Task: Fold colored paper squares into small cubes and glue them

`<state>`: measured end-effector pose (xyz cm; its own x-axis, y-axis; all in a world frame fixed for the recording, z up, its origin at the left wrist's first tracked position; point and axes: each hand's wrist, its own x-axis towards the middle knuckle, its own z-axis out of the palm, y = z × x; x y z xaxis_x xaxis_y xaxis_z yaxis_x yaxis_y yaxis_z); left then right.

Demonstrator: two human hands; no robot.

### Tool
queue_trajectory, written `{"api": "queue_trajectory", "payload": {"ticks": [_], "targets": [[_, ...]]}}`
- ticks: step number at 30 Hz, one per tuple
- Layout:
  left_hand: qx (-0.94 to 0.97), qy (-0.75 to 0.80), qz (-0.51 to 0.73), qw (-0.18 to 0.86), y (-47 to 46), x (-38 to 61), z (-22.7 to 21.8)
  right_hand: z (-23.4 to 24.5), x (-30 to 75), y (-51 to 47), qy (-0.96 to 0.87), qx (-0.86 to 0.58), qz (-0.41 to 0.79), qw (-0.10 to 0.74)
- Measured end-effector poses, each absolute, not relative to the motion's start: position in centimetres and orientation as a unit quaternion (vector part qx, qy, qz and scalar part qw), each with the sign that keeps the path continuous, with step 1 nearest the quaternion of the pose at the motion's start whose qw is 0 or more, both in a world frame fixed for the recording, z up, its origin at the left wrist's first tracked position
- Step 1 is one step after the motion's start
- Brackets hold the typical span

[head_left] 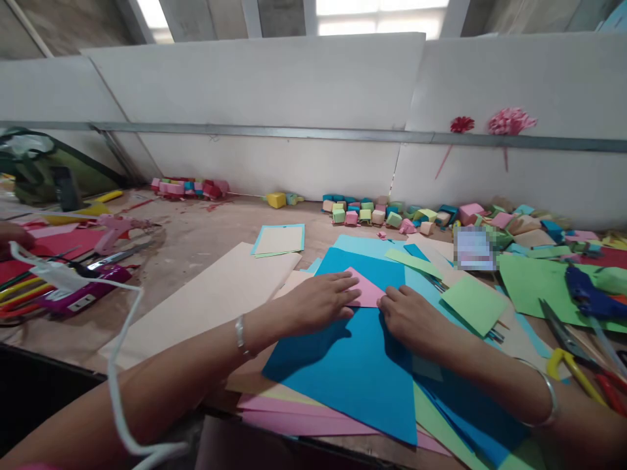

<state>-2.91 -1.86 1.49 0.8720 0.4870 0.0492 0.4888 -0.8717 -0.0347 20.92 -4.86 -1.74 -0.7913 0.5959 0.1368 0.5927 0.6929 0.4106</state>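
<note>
A small pink paper piece (368, 292) lies on a big blue sheet (353, 365) at the middle of the table. My left hand (321, 300) rests flat on the pink paper's left part, fingers stretched out. At the paper's right edge my right hand (410, 314) presses down with curled fingertips. Both wrists wear a thin bangle.
Stacked coloured sheets lie around: beige (206, 303), green (474, 303), pink below. Folded paper cubes (372, 214) line the back wall. Scissors (568, 346) and a blue glue gun (588, 297) lie right; a pink glue gun (115, 230) and pens left. A white cable (115, 365) crosses the near left.
</note>
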Motion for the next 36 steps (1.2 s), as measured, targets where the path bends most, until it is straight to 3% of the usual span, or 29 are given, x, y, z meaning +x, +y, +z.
{"api": "queue_trajectory", "payload": {"ticks": [9,21,26,32,36], "targets": [[-0.956,-0.279,0.009,-0.09,-0.5,-2.5,-1.8,-3.0,19.5,-5.9,0.907,0.332,0.257,-0.037],[-0.964,-0.25,-0.029,-0.092,-0.3,-2.6,-1.7,-2.1,22.6,-5.7,0.838,0.47,0.271,0.05],[-0.959,-0.265,-0.05,-0.083,-0.7,-2.5,-1.7,-1.5,21.9,-5.1,0.824,0.512,0.232,-0.062],[-0.9,-0.404,-0.166,-0.015,-0.5,-2.0,-2.3,-3.8,21.7,-3.9,0.828,0.527,0.027,-0.192],[-0.875,-0.443,-0.19,-0.035,-0.2,-2.3,-2.1,-4.0,22.0,-3.3,0.793,0.548,-0.092,-0.248]]}}
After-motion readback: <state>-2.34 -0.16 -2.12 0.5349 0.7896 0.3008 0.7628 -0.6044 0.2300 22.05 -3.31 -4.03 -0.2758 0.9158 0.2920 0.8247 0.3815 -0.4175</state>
